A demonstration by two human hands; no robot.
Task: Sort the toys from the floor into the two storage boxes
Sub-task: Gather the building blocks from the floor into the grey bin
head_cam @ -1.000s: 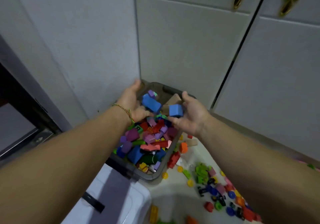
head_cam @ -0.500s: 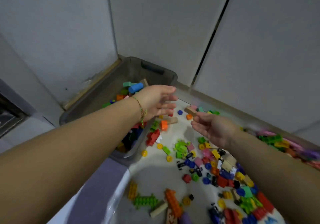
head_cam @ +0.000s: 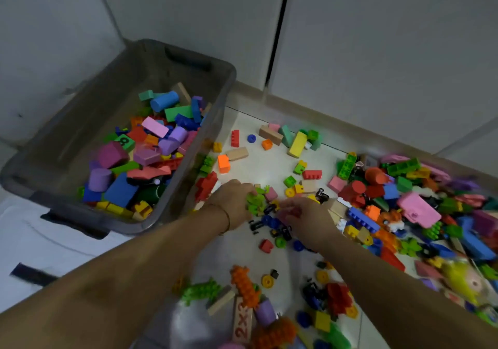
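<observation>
Starting at the far left, the grey storage box is sitting against the wall, already heaped with foam blocks and bricks, a blue foam cylinder lying on top at the far end. Just near of it a white surface with a black strap is showing. Whether that is the second box, I cannot tell.

Moving right, the left hand is resting on the floor just beside the box's long side. Its grip is curled over a clump of green bricks, fingers wrapping the top of it. The clump is lumpy, with no clear long axis, and it is lying at the fingertips, on the hand's right.

Next along, the right hand is lying close by, fingers bent towards the left over small pieces near the black wheel parts. It is blurred, so I cannot tell whether that grip is pinching anything.

Here is what the coming move is hanging on, I would judge: the box is lying to the left and farther away, and the left hand is the nearer one, so a lift over the box's long wall looks like the way in.

Further right, the big toy pile is spreading across the pale tiles, plenty unsorted. Behind it all, white cupboard doors are closing off the far side.
</observation>
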